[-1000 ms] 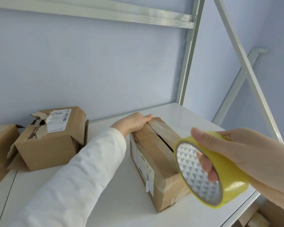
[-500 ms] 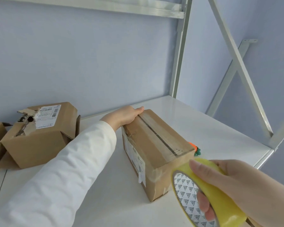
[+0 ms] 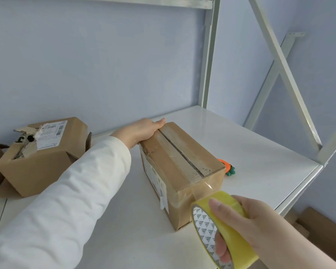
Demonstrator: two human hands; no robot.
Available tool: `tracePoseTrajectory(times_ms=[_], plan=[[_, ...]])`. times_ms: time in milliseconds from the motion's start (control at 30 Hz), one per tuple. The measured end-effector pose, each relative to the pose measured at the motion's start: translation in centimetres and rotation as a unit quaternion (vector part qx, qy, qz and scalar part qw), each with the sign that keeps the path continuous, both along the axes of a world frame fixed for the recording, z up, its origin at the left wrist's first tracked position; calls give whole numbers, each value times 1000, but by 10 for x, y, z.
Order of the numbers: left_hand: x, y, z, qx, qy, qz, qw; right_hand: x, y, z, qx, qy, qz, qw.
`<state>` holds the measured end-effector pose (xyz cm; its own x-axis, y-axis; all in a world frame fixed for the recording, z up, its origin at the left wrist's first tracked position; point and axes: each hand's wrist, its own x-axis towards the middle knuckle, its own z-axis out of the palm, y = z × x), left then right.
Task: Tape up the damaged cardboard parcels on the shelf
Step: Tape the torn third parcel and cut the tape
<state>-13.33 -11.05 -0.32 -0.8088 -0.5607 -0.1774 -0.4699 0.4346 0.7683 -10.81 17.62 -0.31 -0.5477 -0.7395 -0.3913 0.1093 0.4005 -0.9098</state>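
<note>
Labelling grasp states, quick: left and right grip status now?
Left grip: rests on far end of parcel, fingers hidden behind it; cannot tell.
Right grip: holding the yellow tape roll.

Head-worn camera looks forward and down, close over the shelf

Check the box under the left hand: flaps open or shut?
Shut: the box flaps lie flat, meeting along a seam; left hand on its far end.
</note>
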Motion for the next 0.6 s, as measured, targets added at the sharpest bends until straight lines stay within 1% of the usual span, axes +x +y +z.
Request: tracePoseTrajectory(times_ms=[100,167,233,267,300,333,367,400,433,467,533,600], plan=[[3,0,2,26,-13,-22,999,1,-2,-9,-19,-2,-3,1000],[8,-2,4,64,-20,-42,997,2,-3,-11,-26,-4,0,1000],[15,-6,5,111,-9,-73,991,0,-4,-13,-32,-7,1,999],[17,-7,5,120,2,-87,989,-1,-4,-15,-32,-4,4,999],[18,-6,5,111,17,-99,989,-3,-5,-15,-30,-1,4,1000],[20,-5,5,68,38,-108,991,-5,-5,-17,-29,1,2,1000],[23,-2,5,-6,63,-114,992,-7,-4,-18,-26,6,1,1000],[27,2,6,-93,85,-123,984,-9,-3,-19,-25,10,1,1000],[34,10,9,-161,106,-143,971,-10,-3,-20,-21,14,3,1000],[43,22,12,-200,125,-187,954,-12,-2,-22,-18,19,6,1000],[57,50,16,-244,127,-324,905,-14,-1,-24,-15,33,13,999],[64,73,13,-347,80,-425,832,-17,1,-23,-15,32,28,999]])
